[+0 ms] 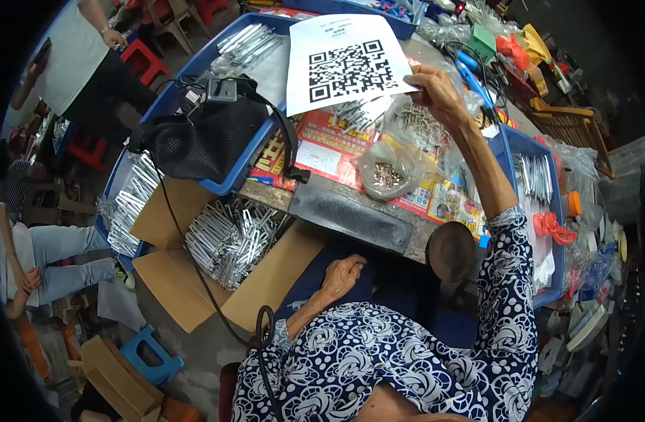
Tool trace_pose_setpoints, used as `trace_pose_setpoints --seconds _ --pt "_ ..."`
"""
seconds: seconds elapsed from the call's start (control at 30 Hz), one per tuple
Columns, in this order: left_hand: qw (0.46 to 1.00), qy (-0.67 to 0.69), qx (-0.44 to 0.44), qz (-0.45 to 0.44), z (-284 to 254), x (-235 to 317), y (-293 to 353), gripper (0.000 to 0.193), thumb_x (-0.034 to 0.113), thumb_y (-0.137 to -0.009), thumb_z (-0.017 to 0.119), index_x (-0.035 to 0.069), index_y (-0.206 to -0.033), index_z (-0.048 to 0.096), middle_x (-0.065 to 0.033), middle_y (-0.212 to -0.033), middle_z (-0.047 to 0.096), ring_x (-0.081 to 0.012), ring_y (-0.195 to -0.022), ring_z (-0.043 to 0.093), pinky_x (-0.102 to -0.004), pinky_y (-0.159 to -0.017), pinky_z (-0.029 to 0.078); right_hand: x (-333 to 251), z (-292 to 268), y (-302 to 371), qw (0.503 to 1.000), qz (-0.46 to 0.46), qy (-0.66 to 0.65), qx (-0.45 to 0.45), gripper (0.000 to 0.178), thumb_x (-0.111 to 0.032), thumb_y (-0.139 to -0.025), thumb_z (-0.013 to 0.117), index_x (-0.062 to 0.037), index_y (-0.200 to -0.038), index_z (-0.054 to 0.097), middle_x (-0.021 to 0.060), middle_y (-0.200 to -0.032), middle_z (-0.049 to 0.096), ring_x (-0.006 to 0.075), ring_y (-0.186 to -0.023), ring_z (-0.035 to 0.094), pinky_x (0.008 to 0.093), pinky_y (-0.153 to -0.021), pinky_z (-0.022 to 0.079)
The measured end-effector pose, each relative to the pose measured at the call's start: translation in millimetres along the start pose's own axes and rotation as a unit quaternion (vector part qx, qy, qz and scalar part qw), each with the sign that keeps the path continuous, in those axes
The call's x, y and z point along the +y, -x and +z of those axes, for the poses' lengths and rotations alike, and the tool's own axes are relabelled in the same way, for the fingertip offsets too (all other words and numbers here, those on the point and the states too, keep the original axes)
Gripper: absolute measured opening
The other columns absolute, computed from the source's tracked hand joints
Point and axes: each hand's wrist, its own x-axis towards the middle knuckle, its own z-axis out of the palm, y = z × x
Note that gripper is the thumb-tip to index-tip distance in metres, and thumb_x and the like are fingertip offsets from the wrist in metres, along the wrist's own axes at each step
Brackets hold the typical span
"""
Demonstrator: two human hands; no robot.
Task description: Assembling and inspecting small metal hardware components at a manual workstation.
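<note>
My right hand is raised over the worktable and pinches the lower right corner of a white paper sheet printed with a square black code. The sheet hides part of the table behind it. My left hand lies on my dark blue lap with nothing in it, its fingers loosely stretched. Left of that hand stands an open cardboard box filled with shiny metal rod-like parts. Below the sheet, a clear plastic bag of small metal pieces rests on the table near its front edge.
A black mesh bag with a strap sits on a blue tray at the left. Another blue tray with metal parts stands right. A black cable hangs past the box. A blue stool and other people are at the left.
</note>
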Motion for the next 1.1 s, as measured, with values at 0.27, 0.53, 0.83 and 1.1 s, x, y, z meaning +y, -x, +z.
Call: trace_pose_setpoints --seconds 0.27,0.53,0.83,1.1 --pt "0.99 0.141 -0.022 -0.005 -16 29 12 0.017 0.007 -0.081 0.045 0.0 -0.092 0.056 -0.0009 -0.062 0.052 -0.0042 -0.054 0.043 -0.0167 -0.049 0.035 27 -41 90 0.994 0.067 -0.088 -0.006 0.018 -0.01 -0.072 0.054 -0.001 -0.088 0.055 -0.0008 -0.068 0.051 0.0036 -0.05 0.037 0.0167 -0.043 0.028" --pt "0.927 0.371 0.05 -0.012 -52 66 27 0.025 0.015 -0.084 0.042 -0.006 -0.094 0.051 -0.0121 -0.07 0.058 -0.0096 -0.051 0.049 -0.0182 -0.044 0.038 42 -21 199 0.984 0.149 -0.093 -0.013 0.015 -0.006 -0.073 0.053 -0.0006 -0.086 0.053 -0.0004 -0.07 0.055 0.0021 -0.054 0.047 0.0147 -0.045 0.036" --pt "0.821 0.56 0.108 0.039 -83 70 32 0.038 0.028 -0.089 0.032 -0.006 -0.102 0.045 -0.017 -0.082 0.058 -0.0218 -0.057 0.057 -0.0294 -0.048 0.05 57 -10 236 0.967 0.218 -0.098 -0.085 0.022 -0.007 -0.075 0.05 0.0038 -0.094 0.049 0.003 -0.069 0.056 0.0043 -0.043 0.047 0.0142 -0.038 0.039" --pt "0.926 0.343 0.155 0.029 -85 75 31 0.029 0.012 -0.078 0.054 -0.006 -0.1 0.049 -0.0064 -0.066 0.057 -0.008 -0.041 0.047 -0.0173 -0.035 0.037 50 -6 231 0.962 0.196 -0.025 -0.19 0.028 -0.015 -0.079 0.051 0.0025 -0.1 0.051 0.0019 -0.067 0.054 0.0045 -0.044 0.042 0.0154 -0.04 0.033"
